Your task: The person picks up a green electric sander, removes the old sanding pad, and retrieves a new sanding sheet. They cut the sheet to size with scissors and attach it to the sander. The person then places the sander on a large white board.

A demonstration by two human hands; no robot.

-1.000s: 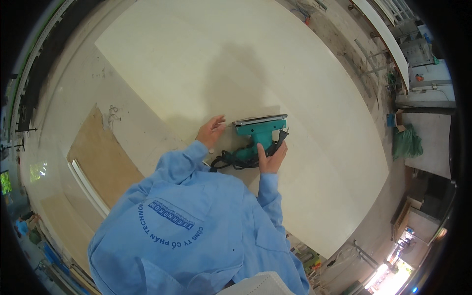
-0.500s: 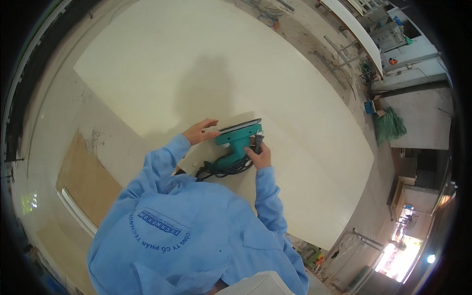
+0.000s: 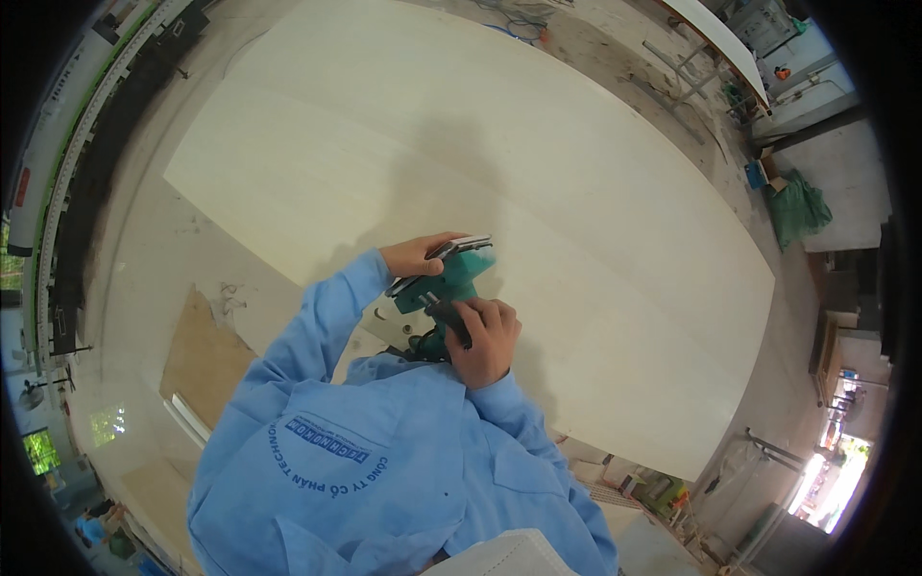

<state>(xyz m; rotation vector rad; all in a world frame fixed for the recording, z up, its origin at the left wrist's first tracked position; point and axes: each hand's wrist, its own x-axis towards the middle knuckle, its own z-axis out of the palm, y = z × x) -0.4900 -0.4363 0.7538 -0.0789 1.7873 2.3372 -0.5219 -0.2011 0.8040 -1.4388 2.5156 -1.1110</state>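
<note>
A green power sander (image 3: 459, 276) is tilted on its side close to my body, its flat pad facing away from me. My left hand (image 3: 421, 256) grips the pad's edge, thumb on the near side and fingers behind. My right hand (image 3: 487, 338) is closed around the black power plug (image 3: 448, 319), whose metal prongs point toward the sander's base. Part of the dark cord (image 3: 423, 346) hangs bunched below, partly hidden by my right hand and the sander's handle. Beneath them spreads a large pale panel (image 3: 595, 221).
A brown board (image 3: 206, 348) and a white strip (image 3: 187, 420) lie on the floor at left. A long machine rail (image 3: 58, 192) runs along the far left. At upper right are a white-topped table (image 3: 720, 43) and a green bag (image 3: 800, 208).
My right hand has moved from the sander's handle side to in front of it and now holds the plug. My left hand has closed on the pad, and the sander has shifted slightly left.
</note>
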